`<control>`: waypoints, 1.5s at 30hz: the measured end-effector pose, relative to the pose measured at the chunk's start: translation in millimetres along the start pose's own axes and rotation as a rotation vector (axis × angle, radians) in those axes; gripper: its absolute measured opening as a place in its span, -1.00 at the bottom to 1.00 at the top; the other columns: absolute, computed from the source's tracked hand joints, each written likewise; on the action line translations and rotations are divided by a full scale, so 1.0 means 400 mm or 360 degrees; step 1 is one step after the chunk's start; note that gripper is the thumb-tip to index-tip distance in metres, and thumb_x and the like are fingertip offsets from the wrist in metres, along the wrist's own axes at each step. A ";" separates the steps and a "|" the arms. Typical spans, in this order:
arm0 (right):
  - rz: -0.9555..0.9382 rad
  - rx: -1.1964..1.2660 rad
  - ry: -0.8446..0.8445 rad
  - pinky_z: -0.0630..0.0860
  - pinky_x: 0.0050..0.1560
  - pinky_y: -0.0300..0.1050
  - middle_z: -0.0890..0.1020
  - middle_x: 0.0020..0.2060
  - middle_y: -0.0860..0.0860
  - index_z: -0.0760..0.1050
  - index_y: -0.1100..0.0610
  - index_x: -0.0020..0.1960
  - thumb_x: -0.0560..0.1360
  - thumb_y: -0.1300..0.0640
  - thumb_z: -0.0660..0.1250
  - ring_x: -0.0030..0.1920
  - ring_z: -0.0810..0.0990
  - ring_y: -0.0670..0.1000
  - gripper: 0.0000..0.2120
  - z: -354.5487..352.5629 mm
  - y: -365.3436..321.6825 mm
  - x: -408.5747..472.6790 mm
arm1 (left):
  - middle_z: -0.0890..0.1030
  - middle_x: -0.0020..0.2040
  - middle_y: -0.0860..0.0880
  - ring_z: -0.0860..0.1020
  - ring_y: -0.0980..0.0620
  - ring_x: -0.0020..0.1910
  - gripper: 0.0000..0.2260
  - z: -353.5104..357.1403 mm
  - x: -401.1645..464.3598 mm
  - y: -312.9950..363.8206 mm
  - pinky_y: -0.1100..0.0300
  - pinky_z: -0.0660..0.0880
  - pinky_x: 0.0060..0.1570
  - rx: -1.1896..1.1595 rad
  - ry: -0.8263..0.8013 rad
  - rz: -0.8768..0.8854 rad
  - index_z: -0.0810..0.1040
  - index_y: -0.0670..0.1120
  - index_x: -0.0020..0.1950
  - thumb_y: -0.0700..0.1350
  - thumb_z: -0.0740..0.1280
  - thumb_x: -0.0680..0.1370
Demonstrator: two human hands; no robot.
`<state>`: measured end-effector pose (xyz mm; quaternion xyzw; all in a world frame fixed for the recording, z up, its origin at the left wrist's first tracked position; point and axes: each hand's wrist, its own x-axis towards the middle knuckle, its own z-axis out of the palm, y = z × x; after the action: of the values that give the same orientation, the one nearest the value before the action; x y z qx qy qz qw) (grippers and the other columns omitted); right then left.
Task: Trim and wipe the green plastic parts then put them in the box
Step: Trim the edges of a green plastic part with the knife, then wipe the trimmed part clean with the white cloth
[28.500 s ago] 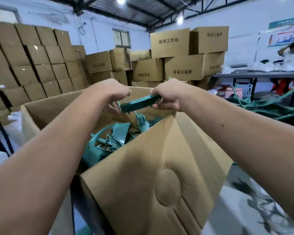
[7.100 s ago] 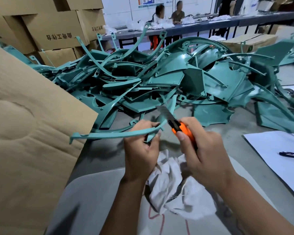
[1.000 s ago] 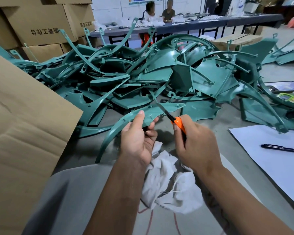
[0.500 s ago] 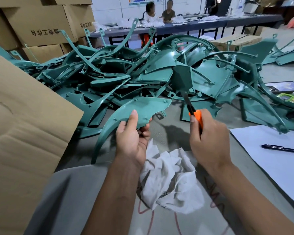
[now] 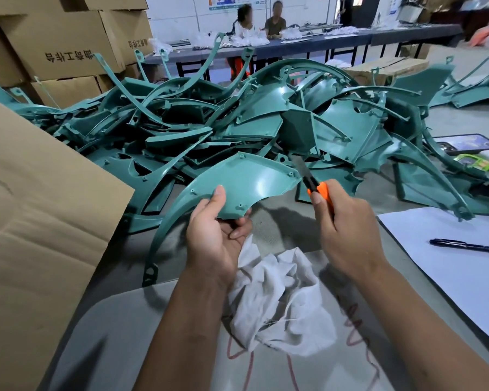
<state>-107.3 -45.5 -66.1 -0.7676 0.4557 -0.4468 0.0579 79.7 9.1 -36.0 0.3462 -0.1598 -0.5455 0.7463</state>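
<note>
Now, left hand: your left hand [image 5: 215, 238] pinches the lower edge of a curved green part [image 5: 243, 184], thumb on top, fingers curled underneath; that is a holding grip.
Green part: it is lifted off the bench [image 5: 288, 227] at about 12 o'clock from your left hand, its wide fan end toward 2 o'clock and its thin tail sweeping down toward 7 o'clock.
Right hand: your right hand [image 5: 347, 232] is wrapped around an orange knife [image 5: 318, 190], a closed grip on the handle, forefinger along the top.
Knife: the blade points toward 11 o'clock and its edge sits at the right corner of the held part; whether it actually touches, you cannot tell.
Rag: a crumpled white rag [image 5: 280, 303] lies on the bench just below your hands, at 6 o'clock.
Pile: a heap of green parts [image 5: 237, 125] covers the bench beyond your hands, at 12 o'clock.
Box: a cardboard flap of the box [image 5: 40, 221] fills the 9 o'clock side.
Paper: a white sheet [image 5: 449, 266] with a black pen [image 5: 466, 246] on it lies at 3 o'clock.
Phone: a phone [image 5: 466, 144] lies at 2 o'clock, just beside the pile.
</note>
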 end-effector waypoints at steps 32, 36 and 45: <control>-0.0413 0.0647 -0.1558 0.49 -0.10 -0.16 0.61 -0.14 0.08 0.59 0.23 -0.08 0.44 0.23 0.58 -0.13 0.57 -0.07 -0.81 -0.007 -0.112 -0.033 | 0.65 -0.10 -0.03 0.61 0.00 -0.16 -0.91 -0.027 -0.007 0.052 0.22 0.45 -0.42 0.0299 -0.0418 0.0356 0.63 0.02 -0.18 -0.13 0.42 0.51; 0.0038 0.1011 -0.1425 0.34 -0.45 -0.28 0.46 -0.35 0.18 0.49 0.18 -0.15 0.50 0.39 0.39 -0.43 0.38 -0.12 -0.84 -0.018 -0.111 -0.030 | 0.70 -0.03 -0.08 0.67 -0.03 -0.16 -0.99 -0.030 -0.001 0.054 0.21 0.48 -0.41 0.0253 -0.0447 0.0366 0.66 0.02 -0.10 -0.09 0.45 0.49; 0.1209 0.2559 -0.0683 0.66 -0.26 -0.14 0.71 -0.22 0.09 0.68 0.14 -0.15 0.40 0.29 0.41 -0.25 0.72 0.04 -0.89 -0.014 -0.092 0.001 | 0.68 -0.01 -0.13 0.63 -0.06 -0.13 -0.98 -0.006 -0.003 -0.004 0.16 0.54 -0.32 0.0406 -0.0321 0.0369 0.62 -0.03 -0.09 -0.14 0.43 0.52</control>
<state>-87.5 -22.9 -44.1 -0.3612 0.2085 -0.4282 0.8017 79.8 10.6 -38.6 0.3608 -0.3405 -0.4631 0.7345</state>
